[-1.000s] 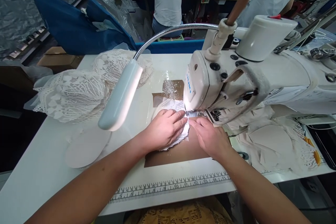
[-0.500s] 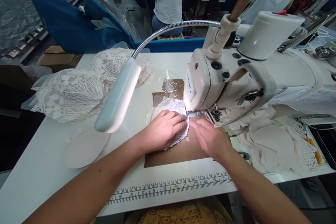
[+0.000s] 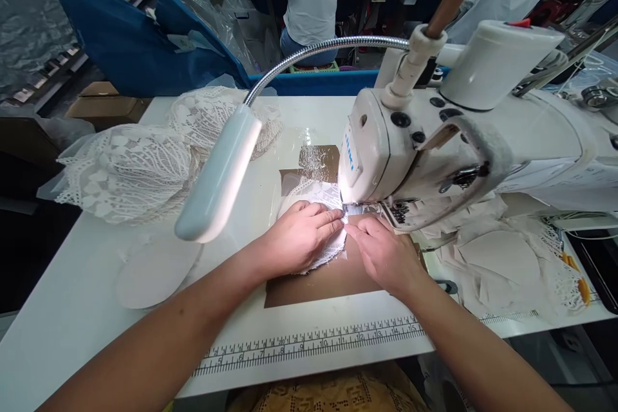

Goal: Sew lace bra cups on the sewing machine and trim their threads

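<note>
A white lace piece (image 3: 309,192) lies under the head of the sewing machine (image 3: 371,148), partly on a brown sheet (image 3: 309,290). My left hand (image 3: 305,235) rests on top of the lace, fingers together and pressing it down, fingertips beside the needle area. At the lace's right edge, my right hand (image 3: 381,248) has its thumb and index finger pinched close to the edge, just in front of the presser foot. The needle itself is hidden.
A lamp (image 3: 217,174) on a bendy metal arm hangs left of the machine. Lace cups (image 3: 130,170) and an oval pad (image 3: 157,270) lie on the left. Fabric pieces (image 3: 502,261) are piled at the right. A person (image 3: 311,0) sits beyond the table.
The lace has shifted slightly away from me and turned a little under my hands. My right fingertips have moved slightly left. The seated person's arm has moved outward.
</note>
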Demonstrator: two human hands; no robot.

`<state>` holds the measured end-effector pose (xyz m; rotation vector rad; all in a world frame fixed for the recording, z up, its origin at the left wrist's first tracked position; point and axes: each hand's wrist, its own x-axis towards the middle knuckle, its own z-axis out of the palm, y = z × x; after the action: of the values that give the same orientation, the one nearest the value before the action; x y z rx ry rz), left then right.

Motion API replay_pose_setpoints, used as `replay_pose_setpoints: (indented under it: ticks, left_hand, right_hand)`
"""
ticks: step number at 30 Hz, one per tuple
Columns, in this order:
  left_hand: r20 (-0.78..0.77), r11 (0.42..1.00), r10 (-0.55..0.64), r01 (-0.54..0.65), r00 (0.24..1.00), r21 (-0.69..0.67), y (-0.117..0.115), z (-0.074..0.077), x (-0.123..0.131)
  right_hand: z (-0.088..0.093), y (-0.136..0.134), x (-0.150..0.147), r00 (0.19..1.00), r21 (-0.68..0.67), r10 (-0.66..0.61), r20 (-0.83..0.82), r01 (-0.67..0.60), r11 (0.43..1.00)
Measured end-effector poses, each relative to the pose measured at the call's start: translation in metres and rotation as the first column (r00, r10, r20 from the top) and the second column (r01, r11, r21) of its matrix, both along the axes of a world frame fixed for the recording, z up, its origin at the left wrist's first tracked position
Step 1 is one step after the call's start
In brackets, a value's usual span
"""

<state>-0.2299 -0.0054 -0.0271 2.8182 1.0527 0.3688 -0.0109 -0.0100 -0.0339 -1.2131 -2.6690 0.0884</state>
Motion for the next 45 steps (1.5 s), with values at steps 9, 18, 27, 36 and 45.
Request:
replay_pose_setpoints:
  ticks: [9,18,27,36,45]
  left_hand:
    - [0.007,0.997,0.031,-0.031,1.0,0.071,0.005,-0.004,-0.001]
    - [0.023,0.997,0.045,-0.047,0.999,0.055,0.006,-0.002,-0.001]
    - [0.015,0.993,0.113,-0.113,0.993,0.04,0.005,-0.002,-0.002]
    - [-0.001,0.999,0.039,-0.039,0.999,-0.014,0.001,0.006,-0.005]
    - [0.065,0.997,-0.048,0.051,0.997,-0.055,0.0,0.008,-0.006]
  right_hand:
    - [-0.007,0.001,0.001,0.999,-0.002,-0.039,-0.025,0.039,0.999]
    - [-0.001,0.002,0.003,0.998,-0.008,0.023,-0.058,-0.023,1.0]
    - [0.002,0.001,-0.002,0.999,0.014,0.012,0.042,-0.013,1.0]
    - [-0.009,-0.001,0.003,0.987,-0.039,-0.157,0.029,0.158,0.987]
    - [-0.003,-0.001,0.004,0.994,-0.079,-0.112,-0.001,0.111,0.991]
